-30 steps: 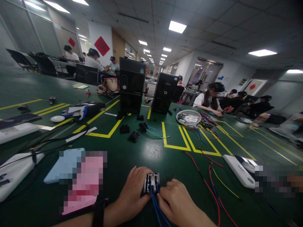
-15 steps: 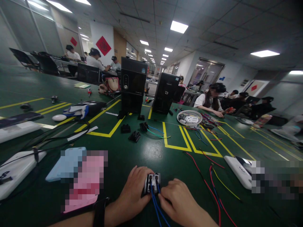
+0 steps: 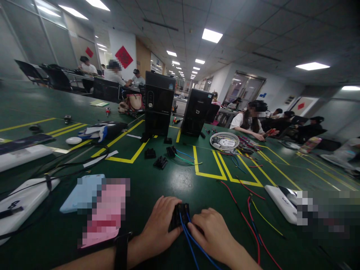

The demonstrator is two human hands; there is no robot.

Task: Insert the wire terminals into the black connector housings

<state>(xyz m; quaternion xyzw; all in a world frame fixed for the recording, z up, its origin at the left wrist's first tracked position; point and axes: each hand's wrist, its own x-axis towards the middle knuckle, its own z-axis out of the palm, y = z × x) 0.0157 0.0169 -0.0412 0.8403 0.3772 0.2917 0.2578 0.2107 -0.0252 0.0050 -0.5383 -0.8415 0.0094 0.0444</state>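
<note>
My left hand [image 3: 161,222] is closed around the left side of a small black terminal block [image 3: 184,208], fingers behind it and thumb at its lower edge. Screw terminals show on the block's upper face. Blue wires [image 3: 192,248] run from it down toward the bottom edge. Just right of the block, my right hand [image 3: 210,230] has its fingers curled, with thumb and forefinger pinching a blue wire close to where it enters. The fingertips partly hide the wire there.
Ahead lie more black terminal blocks [image 3: 161,162], one with blue and green wires. Loose red wires [image 3: 239,205] and a yellow wire [image 3: 266,216] are at right. A white basket [image 3: 224,141] stands farther back. Two black computer towers [image 3: 159,107] stand beyond. Phones [image 3: 81,193] lie left; a co-worker [image 3: 253,122] sits opposite.
The terminal block has tilted in my left hand, and its face, bright with glare before, now looks dark. The lower ends of the blue wires have swung right. Both hands keep their places.
</note>
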